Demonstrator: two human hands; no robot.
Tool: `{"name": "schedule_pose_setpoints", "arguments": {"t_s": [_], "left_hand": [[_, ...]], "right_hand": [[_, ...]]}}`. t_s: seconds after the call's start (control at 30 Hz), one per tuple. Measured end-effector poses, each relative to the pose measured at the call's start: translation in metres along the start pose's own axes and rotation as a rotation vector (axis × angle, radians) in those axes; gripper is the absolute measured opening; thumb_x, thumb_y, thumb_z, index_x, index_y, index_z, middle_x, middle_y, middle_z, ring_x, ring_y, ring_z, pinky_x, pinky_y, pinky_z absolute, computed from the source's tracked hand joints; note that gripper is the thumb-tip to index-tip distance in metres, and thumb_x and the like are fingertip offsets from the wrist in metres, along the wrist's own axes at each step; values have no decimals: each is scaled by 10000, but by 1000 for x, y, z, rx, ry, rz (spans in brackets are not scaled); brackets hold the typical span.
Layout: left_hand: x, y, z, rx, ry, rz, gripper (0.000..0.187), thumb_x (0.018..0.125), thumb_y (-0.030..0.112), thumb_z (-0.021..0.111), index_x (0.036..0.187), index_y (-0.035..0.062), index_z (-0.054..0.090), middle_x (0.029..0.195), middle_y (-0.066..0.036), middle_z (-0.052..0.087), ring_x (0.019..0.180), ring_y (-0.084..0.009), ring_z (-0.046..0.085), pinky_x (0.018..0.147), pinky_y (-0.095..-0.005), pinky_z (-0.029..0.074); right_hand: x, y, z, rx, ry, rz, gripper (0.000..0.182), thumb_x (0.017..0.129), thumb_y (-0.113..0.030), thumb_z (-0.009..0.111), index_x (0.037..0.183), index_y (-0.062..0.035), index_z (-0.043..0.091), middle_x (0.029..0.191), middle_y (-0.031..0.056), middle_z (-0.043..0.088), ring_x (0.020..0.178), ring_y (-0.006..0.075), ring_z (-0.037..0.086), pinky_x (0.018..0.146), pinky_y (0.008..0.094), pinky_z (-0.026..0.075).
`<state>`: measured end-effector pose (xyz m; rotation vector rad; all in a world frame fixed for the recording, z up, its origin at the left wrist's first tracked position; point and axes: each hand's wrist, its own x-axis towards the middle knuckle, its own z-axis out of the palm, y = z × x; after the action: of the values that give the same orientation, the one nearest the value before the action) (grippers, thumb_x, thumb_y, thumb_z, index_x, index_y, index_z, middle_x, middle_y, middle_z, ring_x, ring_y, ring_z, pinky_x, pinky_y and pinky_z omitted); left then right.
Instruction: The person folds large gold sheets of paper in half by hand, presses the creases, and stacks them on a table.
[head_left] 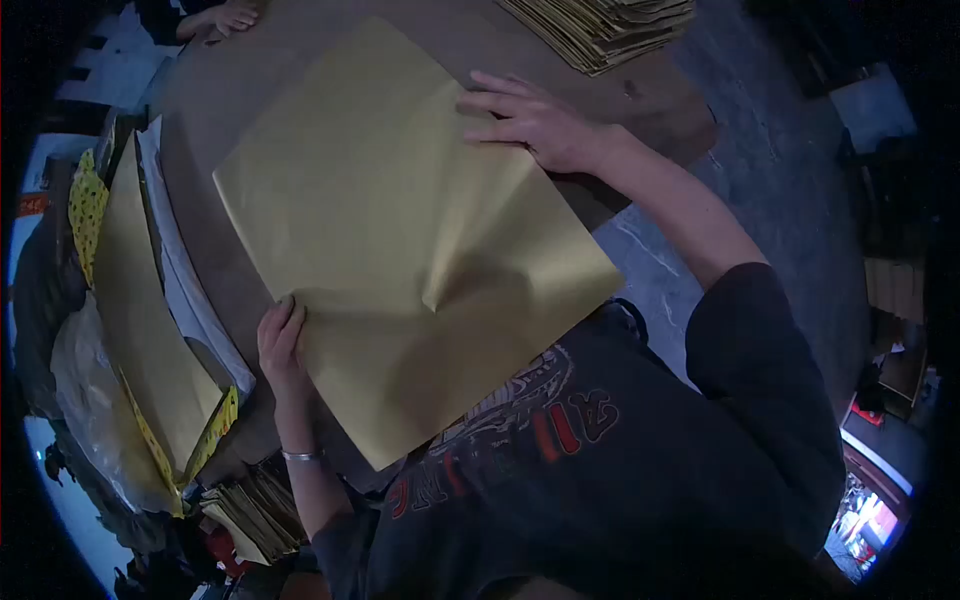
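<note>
A large sheet of gold-coloured paper (380, 200) lies at an angle in front of me, its near part lifted off the table toward my chest. A dent or crease shows near its middle. My left hand (282, 340) is closed on the sheet's left edge, with the fingertips at the paper. Over the upper right edge, my right hand (535, 120) rests with its fingers stretched out and spread on the paper. Its thumb is hard to make out.
The brown table (330, 60) carries a stack of folded gold-brown paper (605, 30) at the far right. On the left stands an open yellow-edged package (150, 290) with gold sheets inside. Below it is another paper stack (255, 515). Another person's hand (235, 16) rests at the far edge.
</note>
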<state>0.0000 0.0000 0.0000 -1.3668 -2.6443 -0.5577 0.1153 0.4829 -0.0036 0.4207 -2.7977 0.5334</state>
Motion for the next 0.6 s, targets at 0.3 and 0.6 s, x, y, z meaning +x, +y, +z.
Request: {"name": "schedule_pose_setpoints", "arguments": {"t_s": [0.3,0.6], "left_hand": [[78,-58,-166,-527,431,-266,256,964,108,532,1161,-5,651,1166,-139,663,1111,-254,610,967,-355,469],[196,-72,-248,-776,749,-271,230,968,191,597,1068,1,678,1043,-49,673,935,-136,608,841,-267,471]], "right_hand": [[117,-39,-137,-17,348,-126,226,898,-193,640,1103,-106,678,1054,88,709,1018,285,669,965,422,496],[192,-63,-214,221,845,-102,250,890,-270,660,941,-30,710,778,174,669,689,270,665,637,376,496]]}}
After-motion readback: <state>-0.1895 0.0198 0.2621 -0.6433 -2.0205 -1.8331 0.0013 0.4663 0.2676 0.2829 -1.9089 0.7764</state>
